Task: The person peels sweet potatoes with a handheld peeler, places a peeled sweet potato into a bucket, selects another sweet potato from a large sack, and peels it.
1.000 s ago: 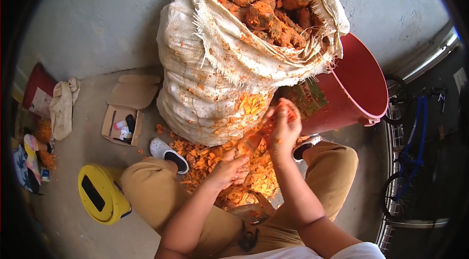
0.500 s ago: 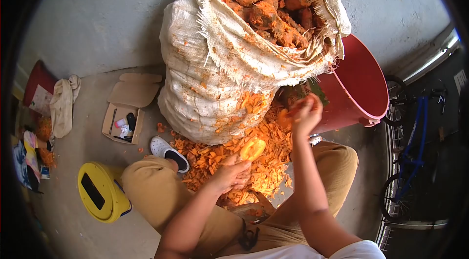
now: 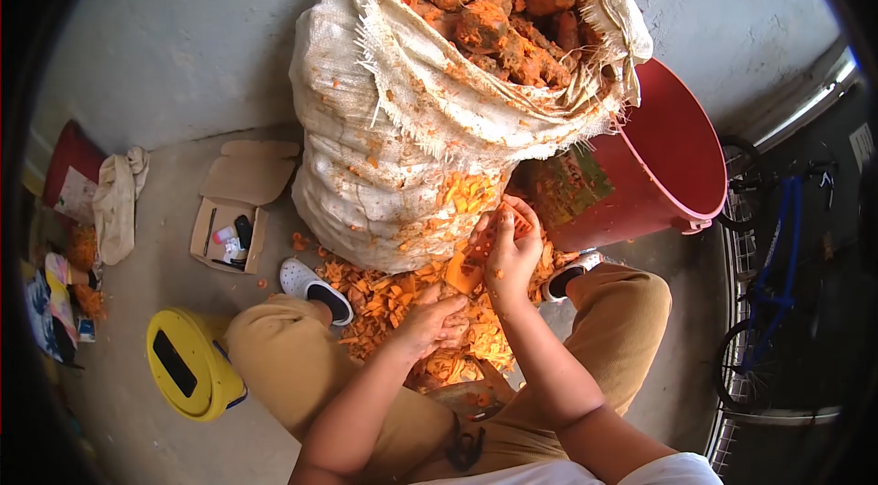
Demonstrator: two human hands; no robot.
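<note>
My left hand [image 3: 432, 322] is closed around the lower end of an orange root [image 3: 464, 274], its upper part bare and smooth. My right hand [image 3: 512, 254] is beside the root's upper end, with its fingers wrapped round an orange-red tool [image 3: 522, 225], which looks like a peeler; its shape is partly hidden by the fingers. Beneath both hands lies a heap of orange peelings [image 3: 375, 304]. Just beyond stands a white woven sack [image 3: 366, 165], its mouth rolled open over many rough, unpeeled orange-brown roots [image 3: 485, 23].
A large red bucket [image 3: 672, 133] stands right of the sack, against the grey wall. Left are a cardboard box [image 3: 251, 176] with small items and a yellow lidded bucket [image 3: 197, 361]. A blue bicycle [image 3: 773, 279] leans at far right. My shoes [image 3: 306, 284] flank the peelings.
My right hand has come down and left, from beside the red bucket to the root. My left hand stays nearly in place, and the root now looks darker and turned.
</note>
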